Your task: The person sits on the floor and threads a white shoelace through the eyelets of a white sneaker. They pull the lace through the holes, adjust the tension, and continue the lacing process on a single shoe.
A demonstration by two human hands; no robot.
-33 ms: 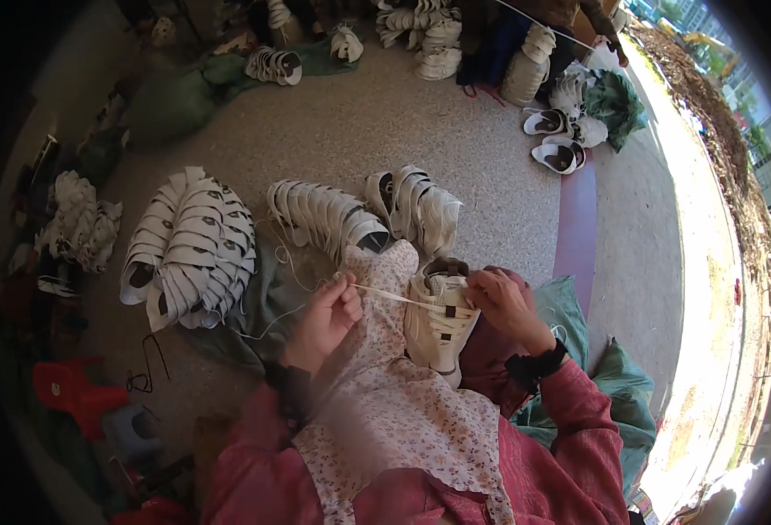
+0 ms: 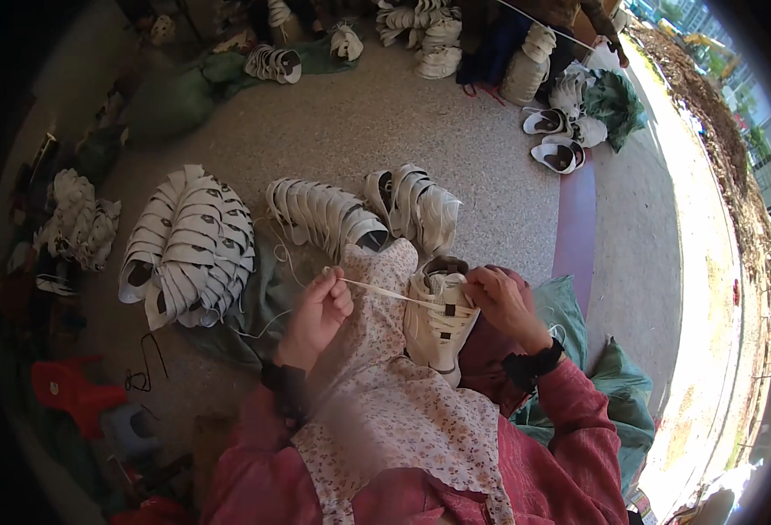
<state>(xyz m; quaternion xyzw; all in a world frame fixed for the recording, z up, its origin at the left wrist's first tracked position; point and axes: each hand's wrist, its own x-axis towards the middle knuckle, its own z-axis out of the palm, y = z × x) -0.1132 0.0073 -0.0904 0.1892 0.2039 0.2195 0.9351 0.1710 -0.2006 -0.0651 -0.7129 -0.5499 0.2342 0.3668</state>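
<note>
A cream shoe upper (image 2: pixel 436 328) with dark loops down its front rests over my lap, its collar pointing away from me. From its upper loops a white shoelace (image 2: pixel 384 291) runs taut to the left. My left hand (image 2: pixel 317 308) pinches that lace between thumb and fingers, apart from the shoe. At the shoe's upper right edge, my right hand (image 2: pixel 499 293) has its fingers bent and closed on the rim beside the lace holes; whether lace is also in them is hidden. A floral apron (image 2: pixel 403 411) lies under the shoe.
Stacked white shoe uppers stand in a large bundle (image 2: pixel 195 249), a middle row (image 2: pixel 324 210) and a further row (image 2: pixel 422 208). A red stool (image 2: pixel 69 394) is at left, green sacks (image 2: pixel 617 389) at right. Other people sit at the far side among more uppers.
My left hand has moved slightly up and left with the lace in it. The right hand and the shoe stay nearly in place.
</note>
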